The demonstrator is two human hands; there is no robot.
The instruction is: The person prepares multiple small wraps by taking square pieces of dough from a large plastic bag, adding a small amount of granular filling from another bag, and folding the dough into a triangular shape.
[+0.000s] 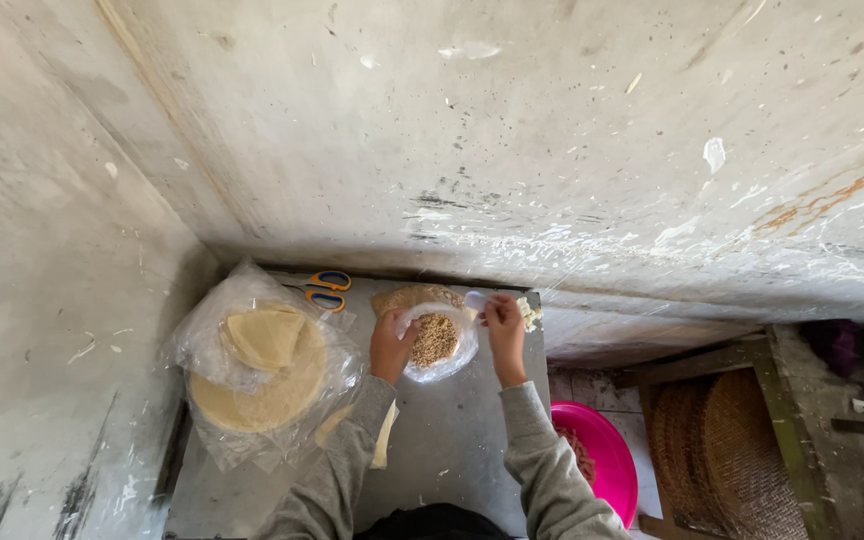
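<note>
A small clear bag (436, 342) of brown crumbly filling is held up over the grey table (452, 440), near its far edge and just in front of a round flat sheet (414, 297) lying there. The bag appears open at the top and partly filled, so the handling of the filling is judged to be under way, not finished — whether any has been spread yet cannot be told. A large stack of pale round wrappers (267, 370) in loose plastic sits untouched to the left, which suggests most of the work is left.

The left hand (390, 345) is closed on the bag's left edge, the fingers curled round the plastic. The right hand (502, 325) pinches the bag's upper right rim, thumb and fingertips narrow, with something small and white at the fingertips — too small to identify. Both forearms, in grey sleeves, reach forward and converge on the bag.

Orange-handled scissors (328, 290) lie by the wall; a pink basin (607, 450) stands lower right
</note>
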